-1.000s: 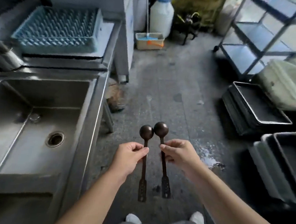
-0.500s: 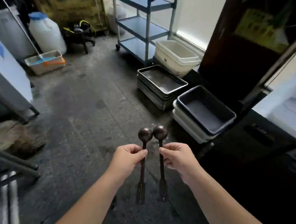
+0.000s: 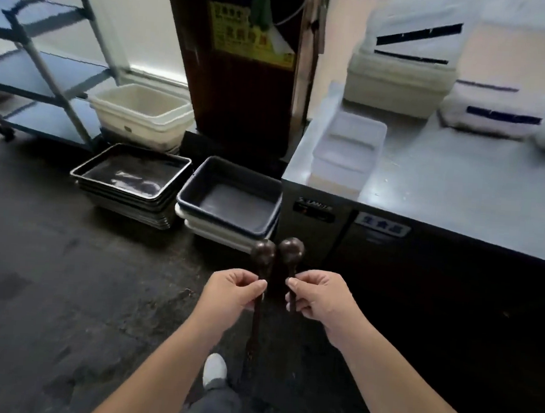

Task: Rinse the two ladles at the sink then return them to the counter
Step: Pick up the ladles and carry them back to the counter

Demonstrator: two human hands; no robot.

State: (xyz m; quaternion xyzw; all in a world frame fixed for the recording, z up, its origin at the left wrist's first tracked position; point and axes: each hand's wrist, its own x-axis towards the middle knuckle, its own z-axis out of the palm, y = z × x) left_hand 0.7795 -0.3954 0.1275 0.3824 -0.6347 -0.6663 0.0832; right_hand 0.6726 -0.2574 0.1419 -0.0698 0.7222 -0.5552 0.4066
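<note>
Each hand's fingers pinch a dark ladle: left hand [image 3: 231,295], right hand [image 3: 319,301]; lower handles fade into shadow.

You see white rectangular label [image 3: 383,227] on dark front of steel under-counter cabinet [image 3: 422,255]: blue characters, apparently 生食品. You see small dark brand plate [image 3: 315,208] left of it, lettering too blurred to read. You see yellow rectangular notice [image 3: 249,35] on dark brown door [image 3: 240,101]: characters illegible.
</note>
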